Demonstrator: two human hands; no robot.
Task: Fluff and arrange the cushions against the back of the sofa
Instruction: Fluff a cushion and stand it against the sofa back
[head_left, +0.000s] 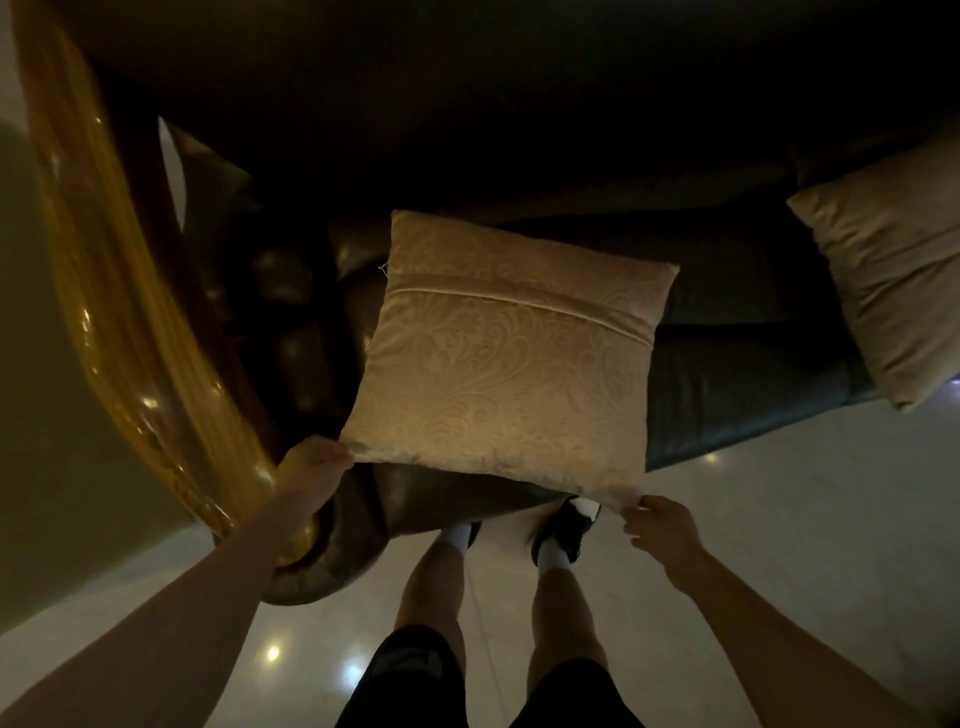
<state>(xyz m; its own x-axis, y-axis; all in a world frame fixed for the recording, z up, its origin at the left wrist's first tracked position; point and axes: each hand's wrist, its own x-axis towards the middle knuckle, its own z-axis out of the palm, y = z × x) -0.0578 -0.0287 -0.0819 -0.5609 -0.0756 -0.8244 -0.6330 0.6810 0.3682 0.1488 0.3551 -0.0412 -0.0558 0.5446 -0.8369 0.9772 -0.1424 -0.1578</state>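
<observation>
A square beige cushion (506, 358) with an embossed leaf pattern and a seam across its upper part hangs over the front of the dark leather sofa seat (737, 322). My left hand (311, 467) pinches its near left corner. My right hand (660, 525) pinches its near right corner. A second beige cushion (893, 280) lies tilted on the seat at the right, near the front edge. The sofa back (467, 130) is a dark mass at the top of the view, with little detail visible.
A glossy golden wooden armrest (130, 312) curves down the left side, with tufted brown leather padding (280, 332) beside it. My legs and dark shoes (566, 530) stand on the shiny pale tiled floor (779, 519) right in front of the sofa.
</observation>
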